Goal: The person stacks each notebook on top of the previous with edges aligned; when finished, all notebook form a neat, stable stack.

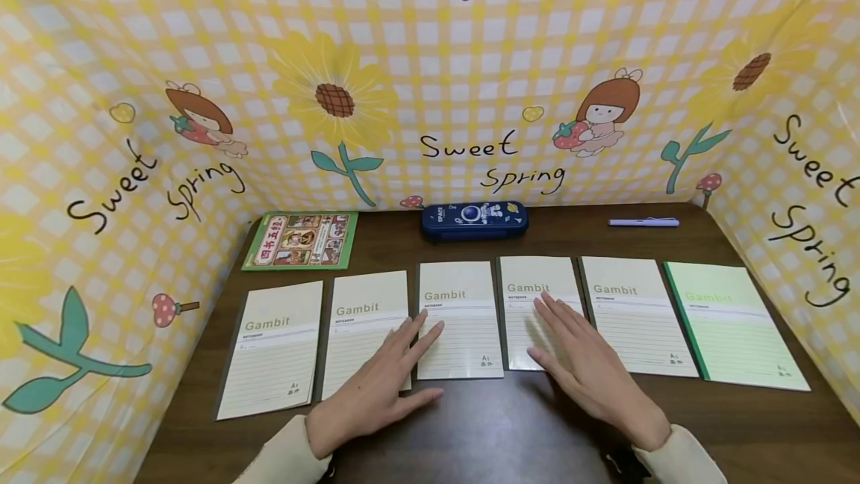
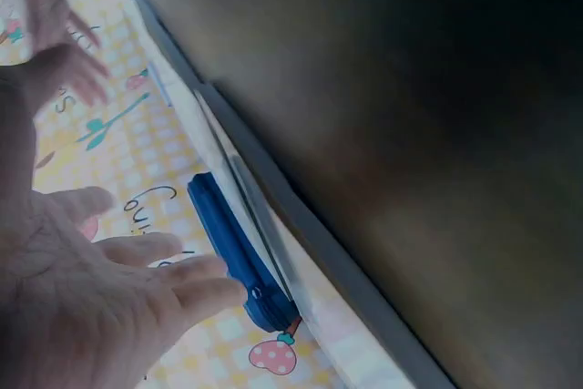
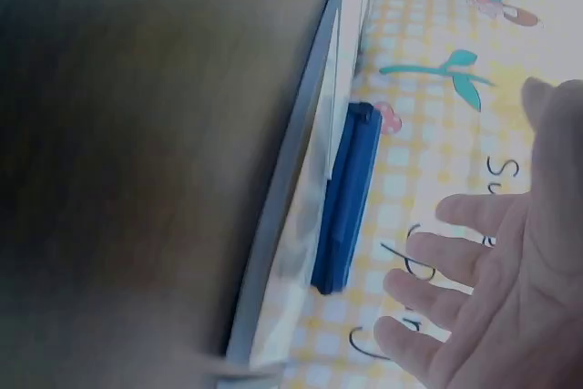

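Several A5 "Gambit" notebooks lie in a row on the dark wooden table. From the left they include a cream notebook, a second cream notebook and a third. My left hand hovers over the second, fingers spread towards the third. My right hand is over a further cream notebook, fingers extended, beside another. A green notebook ends the row. Both wrist views show the left palm and right palm raised above the table, holding nothing.
Behind the row stands a navy space-themed pencil case, with a green-bordered picture book to its left. A lilac pen lies at the back right. Yellow checked cloth walls in the table at back and sides.
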Demonstrator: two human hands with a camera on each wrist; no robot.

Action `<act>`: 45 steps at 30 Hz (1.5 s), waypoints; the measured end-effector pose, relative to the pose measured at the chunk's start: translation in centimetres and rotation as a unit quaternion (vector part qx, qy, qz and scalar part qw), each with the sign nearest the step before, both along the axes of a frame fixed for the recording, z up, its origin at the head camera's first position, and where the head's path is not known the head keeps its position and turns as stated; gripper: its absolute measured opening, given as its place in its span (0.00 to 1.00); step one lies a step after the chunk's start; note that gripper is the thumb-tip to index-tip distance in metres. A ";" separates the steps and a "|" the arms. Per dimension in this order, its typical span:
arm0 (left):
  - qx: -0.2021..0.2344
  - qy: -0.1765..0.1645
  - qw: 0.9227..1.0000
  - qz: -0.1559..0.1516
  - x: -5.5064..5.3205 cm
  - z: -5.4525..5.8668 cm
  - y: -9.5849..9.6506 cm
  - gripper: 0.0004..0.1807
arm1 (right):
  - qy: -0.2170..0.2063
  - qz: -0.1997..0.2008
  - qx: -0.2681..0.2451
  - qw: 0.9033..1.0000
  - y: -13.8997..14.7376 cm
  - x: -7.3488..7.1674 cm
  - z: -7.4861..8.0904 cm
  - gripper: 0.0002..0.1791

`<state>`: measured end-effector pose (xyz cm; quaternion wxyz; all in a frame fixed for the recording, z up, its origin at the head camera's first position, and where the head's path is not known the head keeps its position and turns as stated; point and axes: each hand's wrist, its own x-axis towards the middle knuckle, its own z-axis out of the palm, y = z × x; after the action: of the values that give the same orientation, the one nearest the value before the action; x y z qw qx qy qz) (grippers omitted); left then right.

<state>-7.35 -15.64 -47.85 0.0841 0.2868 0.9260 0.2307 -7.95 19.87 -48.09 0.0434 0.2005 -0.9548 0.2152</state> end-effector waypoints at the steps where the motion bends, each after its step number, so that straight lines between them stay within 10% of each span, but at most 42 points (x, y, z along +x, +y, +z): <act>1: 0.002 -0.006 1.000 0.001 0.0 0.1 0.0 0.49 | -0.006 0.004 -0.006 1.000 -0.2 0.0 -0.1 0.39; 19: -0.053 -0.043 0.997 -0.046 0.5 -0.1 0.9 0.37 | -0.094 0.145 0.015 0.985 -3.9 0.8 -1.5 0.43; 45: -0.096 -0.057 0.993 -0.043 2.7 0.7 1.6 0.36 | -0.108 0.178 0.045 0.977 -4.1 3.1 -1.2 0.43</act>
<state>-4.67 -14.00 -47.11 0.1735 0.3036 0.9243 0.1528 -4.80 15.82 -49.30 -0.1076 0.3443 -0.9117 0.1969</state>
